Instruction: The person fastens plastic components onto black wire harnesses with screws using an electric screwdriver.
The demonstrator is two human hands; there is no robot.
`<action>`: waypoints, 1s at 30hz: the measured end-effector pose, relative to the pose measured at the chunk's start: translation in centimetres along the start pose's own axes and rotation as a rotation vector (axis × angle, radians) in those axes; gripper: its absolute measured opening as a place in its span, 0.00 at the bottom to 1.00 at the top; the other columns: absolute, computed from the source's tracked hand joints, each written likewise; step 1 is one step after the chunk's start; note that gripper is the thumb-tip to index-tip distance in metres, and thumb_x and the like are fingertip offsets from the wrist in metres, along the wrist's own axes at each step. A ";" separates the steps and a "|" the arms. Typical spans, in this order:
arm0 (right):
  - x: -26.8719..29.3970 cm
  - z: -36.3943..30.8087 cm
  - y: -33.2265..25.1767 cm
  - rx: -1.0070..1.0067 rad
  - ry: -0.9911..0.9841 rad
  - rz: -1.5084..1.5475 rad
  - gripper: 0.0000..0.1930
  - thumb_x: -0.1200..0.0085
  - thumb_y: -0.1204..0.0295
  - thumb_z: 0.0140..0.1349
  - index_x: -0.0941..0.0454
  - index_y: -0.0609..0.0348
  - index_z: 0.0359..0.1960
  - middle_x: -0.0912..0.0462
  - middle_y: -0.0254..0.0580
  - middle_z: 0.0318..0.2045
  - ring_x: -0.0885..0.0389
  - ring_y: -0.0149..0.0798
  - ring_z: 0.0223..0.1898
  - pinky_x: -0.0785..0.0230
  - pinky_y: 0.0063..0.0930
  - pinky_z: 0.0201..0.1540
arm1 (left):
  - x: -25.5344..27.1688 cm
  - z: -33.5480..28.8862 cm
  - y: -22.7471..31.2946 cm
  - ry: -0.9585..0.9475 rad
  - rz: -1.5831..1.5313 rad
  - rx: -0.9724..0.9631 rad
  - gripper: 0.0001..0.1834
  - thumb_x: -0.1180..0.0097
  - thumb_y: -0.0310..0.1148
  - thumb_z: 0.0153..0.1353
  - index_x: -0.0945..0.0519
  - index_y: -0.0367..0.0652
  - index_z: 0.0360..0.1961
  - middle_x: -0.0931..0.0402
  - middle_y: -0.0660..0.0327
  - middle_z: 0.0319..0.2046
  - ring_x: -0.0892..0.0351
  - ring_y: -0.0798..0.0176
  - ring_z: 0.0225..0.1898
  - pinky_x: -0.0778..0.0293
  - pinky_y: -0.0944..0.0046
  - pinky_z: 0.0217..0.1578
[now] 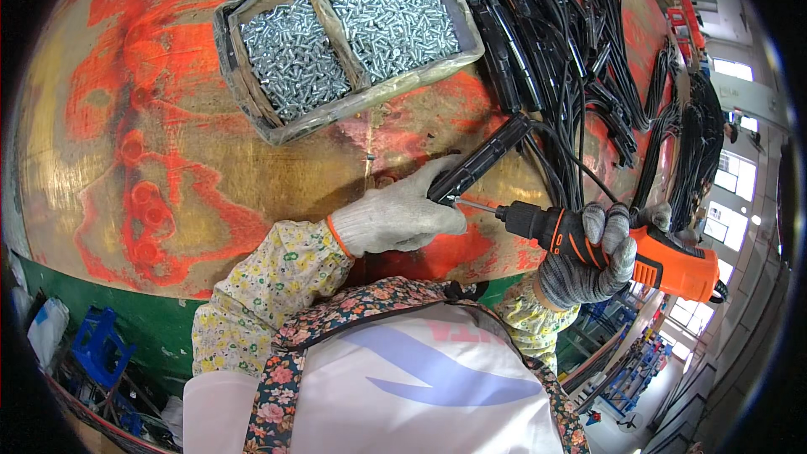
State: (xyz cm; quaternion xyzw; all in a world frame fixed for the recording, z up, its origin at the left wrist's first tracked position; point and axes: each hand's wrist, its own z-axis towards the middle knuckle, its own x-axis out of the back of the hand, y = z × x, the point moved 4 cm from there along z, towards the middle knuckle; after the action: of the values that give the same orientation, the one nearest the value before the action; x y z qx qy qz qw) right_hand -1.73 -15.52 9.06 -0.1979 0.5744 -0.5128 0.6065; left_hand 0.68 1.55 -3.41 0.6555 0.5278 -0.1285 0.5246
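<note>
My left hand [395,217], in a white knit glove, grips one end of a long black plastic housing [483,160] with a cable at its far end. The housing slants up and away to the right over the table. In a grey striped glove, my right hand [593,256] is wrapped round an orange and black electric screwdriver [664,265]. Its thin metal bit [477,204] points left and meets the near end of the housing beside my left fingers. Whether a screw sits at the bit's tip is too small to tell.
A two-part tray [294,128] full of small silver screws [391,17] stands at the far middle. Several black housings with cables [538,42] lie in a heap at the far right, with more cable bundles [693,134] beyond. A blue stool [102,345] stands below the worn red-and-tan table [76,193].
</note>
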 end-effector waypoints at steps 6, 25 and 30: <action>2.0 -1.5 -1.6 0.010 -0.096 -0.030 0.10 0.45 0.74 0.58 0.30 0.54 0.41 0.33 0.30 0.22 0.33 0.29 0.26 0.37 0.23 0.31 | -0.6 0.6 0.1 -0.007 0.016 -0.001 0.48 0.38 0.33 0.51 0.53 0.42 0.69 0.36 0.69 0.21 0.43 0.76 0.11 0.47 0.73 0.10; 9.1 -5.7 -0.7 -0.537 0.315 0.468 0.08 0.44 0.66 0.61 0.32 0.44 0.33 0.36 0.24 0.17 0.38 0.26 0.19 0.40 0.25 0.23 | -0.6 0.4 -0.9 0.127 0.112 0.064 0.41 0.37 0.33 0.51 0.46 0.40 0.63 0.37 0.68 0.19 0.41 0.75 0.11 0.46 0.71 0.09; 4.7 -1.7 -0.6 -0.122 -0.099 -0.089 0.05 0.53 0.72 0.63 0.31 0.56 0.39 0.32 0.29 0.19 0.37 0.24 0.19 0.39 0.20 0.24 | -0.8 0.3 -1.2 0.140 0.119 0.054 0.42 0.38 0.34 0.51 0.46 0.38 0.63 0.37 0.68 0.18 0.41 0.75 0.11 0.46 0.71 0.09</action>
State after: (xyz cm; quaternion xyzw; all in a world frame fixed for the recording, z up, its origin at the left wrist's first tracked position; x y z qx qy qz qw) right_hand -4.36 -19.17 6.84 -0.2849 0.5645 -0.4932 0.5975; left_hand -0.53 0.75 -3.64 0.7071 0.5197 -0.0652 0.4751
